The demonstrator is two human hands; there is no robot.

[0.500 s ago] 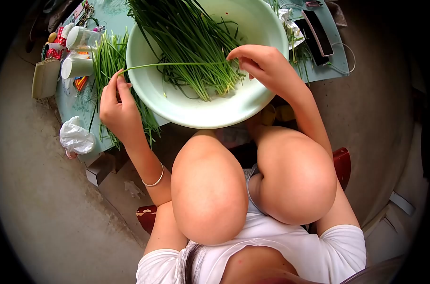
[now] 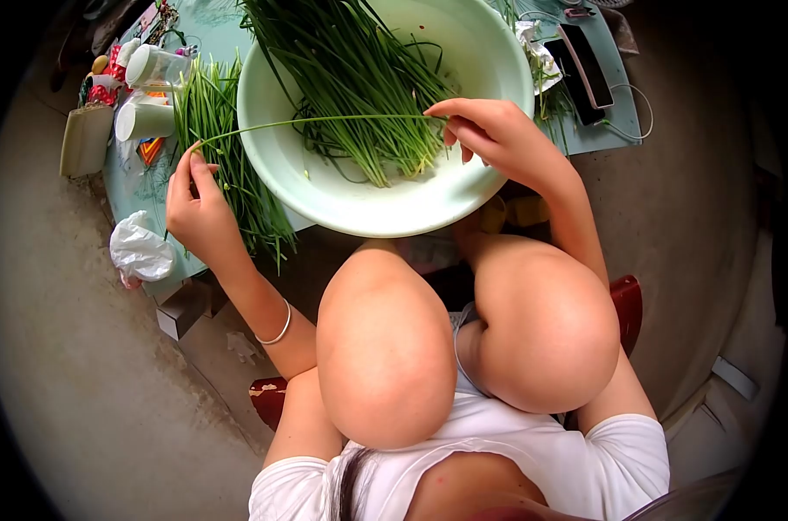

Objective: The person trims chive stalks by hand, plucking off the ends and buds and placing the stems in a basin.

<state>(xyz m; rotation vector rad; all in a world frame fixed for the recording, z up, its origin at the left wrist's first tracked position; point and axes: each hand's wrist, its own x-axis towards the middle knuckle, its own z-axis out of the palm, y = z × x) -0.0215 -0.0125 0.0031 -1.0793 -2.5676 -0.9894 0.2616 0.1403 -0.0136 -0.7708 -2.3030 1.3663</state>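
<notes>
On the left we see a crumpled white bag (image 2: 141, 247) at the edge of the surface (image 2: 207, 30). Our left hand (image 2: 196, 207) pinches one end of a green stalk (image 2: 325, 117) — next to a loose pile (image 2: 238, 187). The stalk spans the pale basin (image 2: 359, 226), over the bunch (image 2: 359, 78), to our right hand (image 2: 500, 137) — fingertips closed on it. Far right lies a phone (image 2: 587, 65).
</notes>
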